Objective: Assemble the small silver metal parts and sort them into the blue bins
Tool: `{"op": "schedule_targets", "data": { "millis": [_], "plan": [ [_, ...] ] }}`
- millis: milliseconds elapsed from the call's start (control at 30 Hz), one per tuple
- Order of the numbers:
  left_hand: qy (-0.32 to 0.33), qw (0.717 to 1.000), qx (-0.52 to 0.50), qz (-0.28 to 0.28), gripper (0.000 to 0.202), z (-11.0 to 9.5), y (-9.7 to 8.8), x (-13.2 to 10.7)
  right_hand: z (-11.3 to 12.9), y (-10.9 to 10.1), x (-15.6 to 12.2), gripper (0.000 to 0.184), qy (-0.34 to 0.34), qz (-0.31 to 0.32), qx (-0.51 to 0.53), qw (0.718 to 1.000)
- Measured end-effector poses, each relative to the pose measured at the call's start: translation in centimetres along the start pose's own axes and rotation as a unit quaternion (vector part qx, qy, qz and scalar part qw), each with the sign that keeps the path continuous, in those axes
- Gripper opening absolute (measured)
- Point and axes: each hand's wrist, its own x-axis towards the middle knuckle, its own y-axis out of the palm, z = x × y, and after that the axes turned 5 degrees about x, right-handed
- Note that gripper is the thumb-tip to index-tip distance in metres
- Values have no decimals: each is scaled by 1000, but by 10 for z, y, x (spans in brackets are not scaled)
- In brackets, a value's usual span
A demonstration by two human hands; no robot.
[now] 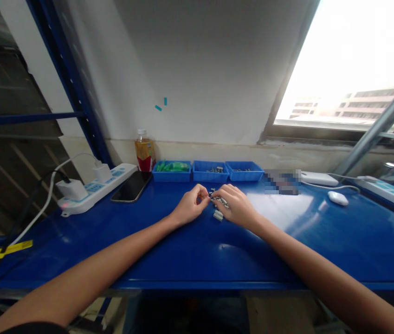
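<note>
Small metal pieces (218,215): on the blue surface (183,260), gathered in a loose cluster between the two hands, a few just nearer the front edge than the rest, others partly hidden beneath curled fingers. Left hand (192,204): thumb and forefinger bent round into a ring, tips close together beside the cluster; impossible to tell whether anything sits pinched there. Right hand (235,204): palm down, half closed, arched over several pieces, with thumb tip near the left fingertips; grip on any one piece too small to make out. Just behind, in a row along the wall: left blue bin (171,176) with green contents, middle blue bin (210,177) and right blue bin (246,176), both with small metallic bits inside. Farther left, a bottle (145,155), a dark phone (132,186) lying flat and a white power strip (94,189) with plugs in it. Well apart on the right, a small white case (338,198).
</note>
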Motion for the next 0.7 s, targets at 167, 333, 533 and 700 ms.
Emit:
{"op": "schedule_targets", "data": {
  "millis": [167,333,533,700],
  "plan": [
    [14,1000,-5,9,17,-2,0,-1,-1,-2,-1,8,-24,2,2,1000],
    [17,1000,-9,19,17,0,-1,-1,2,1,-2,8,-17,-10,8,1000],
    [29,999,-12,42,25,-3,-1,-2,2,2,-1,10,18,-41,70,997],
    [32,999,25,36,23,-5,-2,-2,-2,6,-2,10,46,-45,91,994]
  ]
}}
